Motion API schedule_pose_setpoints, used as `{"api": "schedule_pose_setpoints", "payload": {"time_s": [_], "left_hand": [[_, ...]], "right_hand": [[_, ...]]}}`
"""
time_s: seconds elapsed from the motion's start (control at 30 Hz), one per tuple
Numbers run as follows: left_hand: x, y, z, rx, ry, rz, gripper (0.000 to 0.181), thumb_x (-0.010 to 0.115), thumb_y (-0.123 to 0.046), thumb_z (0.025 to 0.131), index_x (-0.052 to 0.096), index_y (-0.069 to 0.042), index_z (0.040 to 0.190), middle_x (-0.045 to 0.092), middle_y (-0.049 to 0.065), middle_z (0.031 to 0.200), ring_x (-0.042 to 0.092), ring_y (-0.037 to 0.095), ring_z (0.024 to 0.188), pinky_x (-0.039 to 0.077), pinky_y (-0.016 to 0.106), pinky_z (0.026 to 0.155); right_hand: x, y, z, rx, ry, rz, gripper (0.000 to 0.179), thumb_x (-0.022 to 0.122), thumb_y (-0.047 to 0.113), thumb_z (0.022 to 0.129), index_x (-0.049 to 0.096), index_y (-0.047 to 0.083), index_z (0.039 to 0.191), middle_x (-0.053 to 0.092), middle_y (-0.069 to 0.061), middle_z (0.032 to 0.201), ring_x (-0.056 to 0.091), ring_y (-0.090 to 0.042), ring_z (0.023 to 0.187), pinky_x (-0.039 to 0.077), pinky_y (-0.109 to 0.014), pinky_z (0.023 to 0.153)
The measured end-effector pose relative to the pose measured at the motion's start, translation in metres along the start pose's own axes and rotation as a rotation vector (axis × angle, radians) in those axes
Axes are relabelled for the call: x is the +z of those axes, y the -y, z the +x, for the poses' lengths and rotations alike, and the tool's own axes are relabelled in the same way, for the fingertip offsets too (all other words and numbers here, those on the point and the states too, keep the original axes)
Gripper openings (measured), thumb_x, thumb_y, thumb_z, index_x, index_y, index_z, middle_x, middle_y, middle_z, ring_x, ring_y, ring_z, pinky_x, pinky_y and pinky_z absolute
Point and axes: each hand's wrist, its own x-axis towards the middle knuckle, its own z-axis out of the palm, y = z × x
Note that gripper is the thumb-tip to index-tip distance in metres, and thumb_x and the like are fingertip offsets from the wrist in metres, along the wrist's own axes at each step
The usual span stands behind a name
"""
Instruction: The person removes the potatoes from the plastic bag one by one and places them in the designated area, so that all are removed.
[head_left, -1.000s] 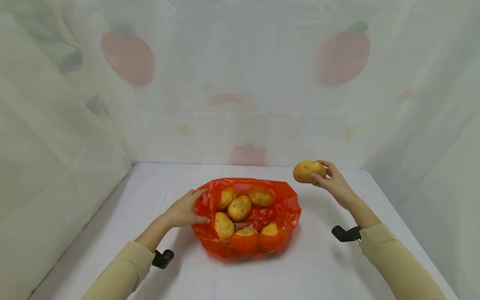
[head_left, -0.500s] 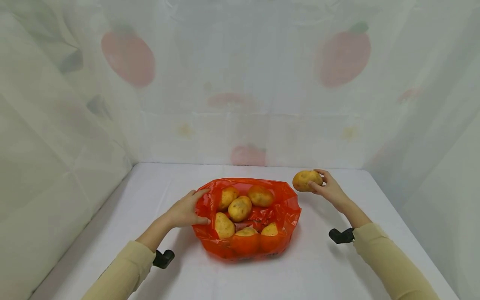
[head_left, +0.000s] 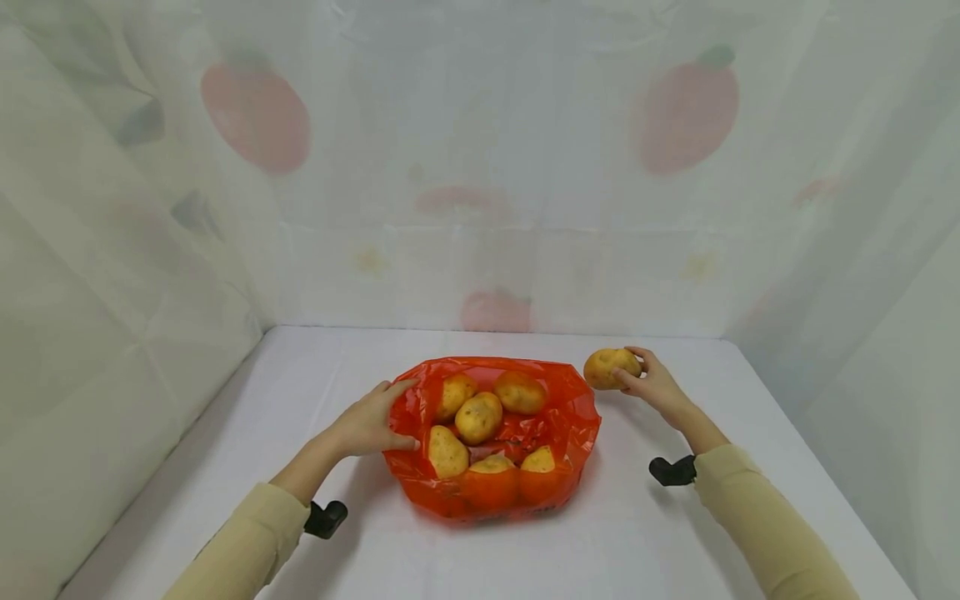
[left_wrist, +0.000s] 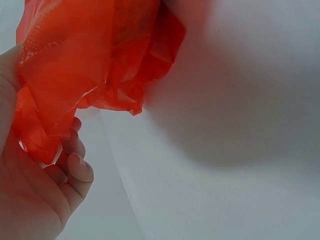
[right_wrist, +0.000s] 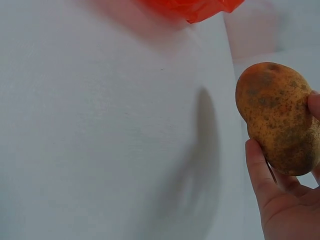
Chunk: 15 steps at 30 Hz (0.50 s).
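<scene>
A red plastic bag [head_left: 577,467] stands with its mouth wide, several potatoes [head_left: 480,418] inside it. My left hand [head_left: 369,421] grips the bag's left rim, thumb toward the near side; in the left wrist view the fingers [left_wrist: 80,172] curl about the crumpled red plastic [left_wrist: 70,65]. Just right of the bag's far right corner, my right hand [head_left: 658,390] holds one more potato [head_left: 602,369] between thumb and fingers. Close up in the right wrist view this potato [right_wrist: 274,110] is lumpy, with brownish patches, and hangs above the white table surface.
A white-covered table [head_left: 525,558] lies under everything. Pale curtains [head_left: 480,150] with faded red fruit prints rise at the back and both sides. A black wrist mount [head_left: 326,519] sticks out from the left sleeve, another black mount [head_left: 671,471] from the right.
My right hand has come lower and slightly left with the potato, nearer the bag's right rim. The left hand and the bag have stayed in place.
</scene>
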Motion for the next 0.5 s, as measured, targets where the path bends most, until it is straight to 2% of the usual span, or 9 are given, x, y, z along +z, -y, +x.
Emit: {"api": "schedule_pose_setpoints", "payload": {"time_s": [0.07, 0.33, 0.5], "left_hand": [[0.000, 0.000, 0.000, 0.001, 0.001, 0.000, 0.095, 0.080, -0.041, 0.066, 0.029, -0.020, 0.144, 0.030, 0.028, 0.141, 0.040, 0.047, 0.121, 0.039, 0.063, 0.089], [0.000, 0.000, 0.000, 0.020, -0.011, 0.010, 0.095, 0.080, -0.041, 0.065, 0.031, -0.020, 0.144, 0.038, 0.024, 0.135, 0.050, 0.039, 0.112, 0.044, 0.059, 0.087], [-0.001, -0.001, -0.001, 0.012, -0.007, 0.011, 0.095, 0.080, -0.041, 0.065, 0.030, -0.019, 0.144, 0.035, 0.026, 0.137, 0.048, 0.042, 0.115, 0.043, 0.060, 0.088]], "right_hand": [[0.002, -0.002, 0.001, 0.009, -0.001, -0.005, 0.078, 0.058, 0.040, 0.089, 0.017, 0.001, 0.143, 0.036, -0.028, 0.132, 0.051, -0.033, 0.107, 0.052, -0.032, 0.085], [0.009, -0.010, 0.005, 0.034, 0.028, 0.009, 0.074, 0.058, 0.036, 0.090, 0.018, 0.001, 0.142, 0.039, -0.026, 0.121, 0.054, -0.029, 0.101, 0.052, -0.035, 0.085], [0.014, -0.013, 0.008, 0.041, 0.037, 0.014, 0.074, 0.058, 0.037, 0.090, 0.019, 0.001, 0.142, 0.039, -0.027, 0.122, 0.053, -0.031, 0.103, 0.051, -0.036, 0.085]]}}
